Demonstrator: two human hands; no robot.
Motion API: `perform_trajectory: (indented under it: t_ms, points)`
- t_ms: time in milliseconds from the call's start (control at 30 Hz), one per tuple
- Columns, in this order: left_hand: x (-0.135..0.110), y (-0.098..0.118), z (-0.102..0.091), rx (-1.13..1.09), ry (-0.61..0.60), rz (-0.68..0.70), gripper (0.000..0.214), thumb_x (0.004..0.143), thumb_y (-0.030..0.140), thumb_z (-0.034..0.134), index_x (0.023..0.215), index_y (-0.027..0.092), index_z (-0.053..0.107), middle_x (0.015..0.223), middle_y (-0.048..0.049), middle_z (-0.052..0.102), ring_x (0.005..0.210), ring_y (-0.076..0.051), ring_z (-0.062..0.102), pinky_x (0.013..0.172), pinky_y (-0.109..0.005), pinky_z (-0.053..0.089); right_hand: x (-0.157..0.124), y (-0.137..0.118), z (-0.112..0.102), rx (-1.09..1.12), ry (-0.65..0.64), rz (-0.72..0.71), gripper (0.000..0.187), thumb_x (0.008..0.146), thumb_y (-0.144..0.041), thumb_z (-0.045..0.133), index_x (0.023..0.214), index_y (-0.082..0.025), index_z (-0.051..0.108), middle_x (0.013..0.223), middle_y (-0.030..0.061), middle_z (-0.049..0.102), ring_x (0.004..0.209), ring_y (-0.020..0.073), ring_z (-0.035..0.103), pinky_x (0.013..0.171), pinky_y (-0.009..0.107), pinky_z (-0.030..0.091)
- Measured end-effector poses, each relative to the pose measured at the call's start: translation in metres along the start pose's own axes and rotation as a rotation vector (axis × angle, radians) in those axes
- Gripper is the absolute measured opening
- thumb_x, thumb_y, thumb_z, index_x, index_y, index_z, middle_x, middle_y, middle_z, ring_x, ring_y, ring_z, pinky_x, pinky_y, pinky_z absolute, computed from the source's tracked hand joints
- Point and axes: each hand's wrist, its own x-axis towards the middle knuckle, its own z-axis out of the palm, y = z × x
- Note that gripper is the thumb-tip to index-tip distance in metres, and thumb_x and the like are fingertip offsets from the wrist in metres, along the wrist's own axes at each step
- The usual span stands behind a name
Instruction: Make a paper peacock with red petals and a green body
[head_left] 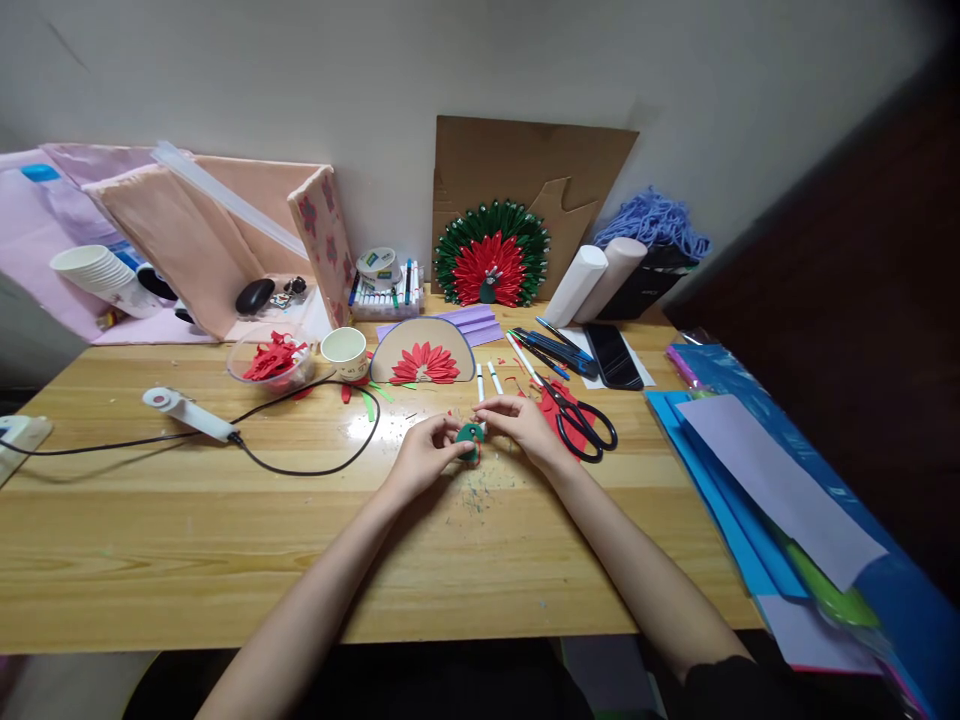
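My left hand pinches a small rounded green cutout with a dark eye-like dot and some red at its edge. Close against its right side, my right hand has thumb and fingers pressed together; a tiny whitish bit shows there, too small to name. Beyond the hands stands a cardboard half-circle bearing red paper petals. Two white markers lie just past my fingers. Black-handled scissors rest on red paper to the right.
A finished-looking green and red paper peacock leans on cardboard at the back. A tub of red scraps, a paper cup and a corded white glue-gun-like tool are left. A phone and blue sheets lie right.
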Motion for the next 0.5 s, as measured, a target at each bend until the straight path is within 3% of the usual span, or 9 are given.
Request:
perform_trajectory:
  t_ms: [200, 500]
  points:
    - [0.0, 0.0008, -0.0011, 0.021, -0.004, 0.002, 0.03, 0.065, 0.03, 0.074, 0.088, 0.013, 0.066, 0.077, -0.0066, 0.069, 0.069, -0.017, 0.063, 0.066, -0.029, 0.049, 0.0016, 0.0018, -0.0044, 0.034, -0.054, 0.071, 0.03, 0.06, -0.038, 0.077, 0.081, -0.016, 0.072, 0.074, 0.0039, 0.071, 0.062, 0.0135, 0.064, 0.059, 0.026, 0.05]
    - [-0.001, -0.0013, -0.0015, 0.083, -0.016, 0.006, 0.033, 0.067, 0.033, 0.072, 0.095, 0.016, 0.069, 0.072, -0.0038, 0.067, 0.062, -0.015, 0.061, 0.059, -0.026, 0.047, 0.0003, -0.0022, -0.0064, -0.055, -0.091, 0.006, 0.026, 0.064, -0.037, 0.075, 0.079, -0.016, 0.07, 0.075, 0.0035, 0.07, 0.062, 0.013, 0.062, 0.059, 0.025, 0.049]
